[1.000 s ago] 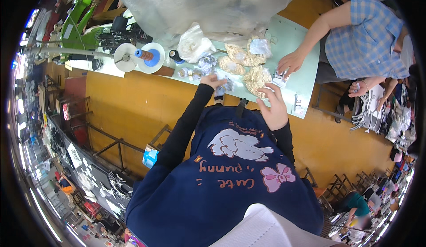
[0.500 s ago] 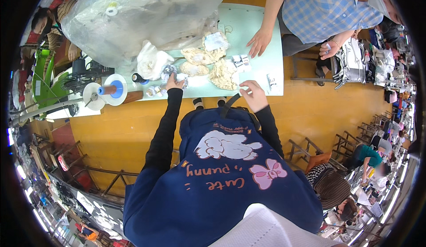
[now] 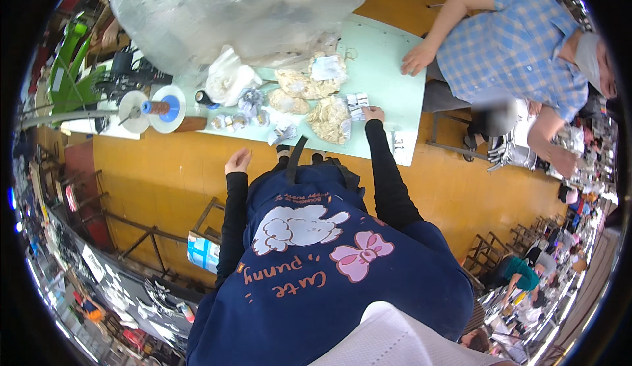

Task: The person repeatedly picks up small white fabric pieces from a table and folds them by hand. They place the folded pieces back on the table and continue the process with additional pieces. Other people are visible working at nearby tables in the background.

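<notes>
My right hand (image 3: 374, 114) is at the table's near right part, its fingers closed at the edge of a small bundle of white labels (image 3: 357, 104) with dark print. Beside the labels lie several cream fabric bundles (image 3: 327, 120); a pale slip tops one of them. My left hand (image 3: 238, 160) hangs just off the table's near edge, fingers loosely bent and apart, with nothing visible in it. Beyond it are a crumpled grey-blue bundle (image 3: 251, 103), small pale packets (image 3: 230, 122) and a grey-white bundle (image 3: 282, 131) at the edge.
A large clear plastic sheet (image 3: 243, 17) covers the far side of the pale green table (image 3: 385, 56). Thread spools (image 3: 168, 108), a dark fan (image 3: 125, 70) and a white bag (image 3: 230, 79) stand left. A co-worker's hand (image 3: 418, 58) rests on the right edge. Stools (image 3: 155, 237) stand behind.
My left hand has drawn back from the grey-blue bundle and off the table. My right hand has moved forward to the labels. The co-worker's hand has shifted back to the table's edge.
</notes>
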Demonstrator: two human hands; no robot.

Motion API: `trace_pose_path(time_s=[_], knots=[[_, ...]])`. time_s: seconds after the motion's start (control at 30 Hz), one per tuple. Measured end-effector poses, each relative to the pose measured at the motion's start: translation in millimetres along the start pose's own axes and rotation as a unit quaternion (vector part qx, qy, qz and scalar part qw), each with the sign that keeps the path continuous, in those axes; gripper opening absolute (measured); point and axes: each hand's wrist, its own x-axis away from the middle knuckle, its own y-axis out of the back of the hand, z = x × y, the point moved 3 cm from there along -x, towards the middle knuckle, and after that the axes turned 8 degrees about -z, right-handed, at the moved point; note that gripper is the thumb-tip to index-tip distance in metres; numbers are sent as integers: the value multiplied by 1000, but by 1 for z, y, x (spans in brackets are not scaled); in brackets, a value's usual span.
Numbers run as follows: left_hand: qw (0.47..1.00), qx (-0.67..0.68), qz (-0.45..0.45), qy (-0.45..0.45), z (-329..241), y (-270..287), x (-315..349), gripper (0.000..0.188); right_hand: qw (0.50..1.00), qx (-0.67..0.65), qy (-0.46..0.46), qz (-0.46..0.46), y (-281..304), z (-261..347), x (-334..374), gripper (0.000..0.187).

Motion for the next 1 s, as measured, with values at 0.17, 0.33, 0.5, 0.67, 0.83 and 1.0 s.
trace_pose_path(time_s=[0.17,0.33,0.5,0.67,0.83,1.0], knots=[[997,49,64,-17,-37,-10,19,30,996,-19,-8,-86,24,9,0,44],[958,102,245,-110,-131,-51,59,37,888,-446,-51,96,100,82,55,26],[920,60,252,-295,-229,-92,131,49,876,-394,119,250,163,185,177,25],[874,43,192,-445,-281,-82,153,34,832,-473,139,255,205,234,238,26],[880,131,256,-379,-285,-70,155,16,814,-481,148,291,225,245,251,27],[893,210,256,-306,-278,-61,145,11,820,-470,185,269,222,251,260,30]])
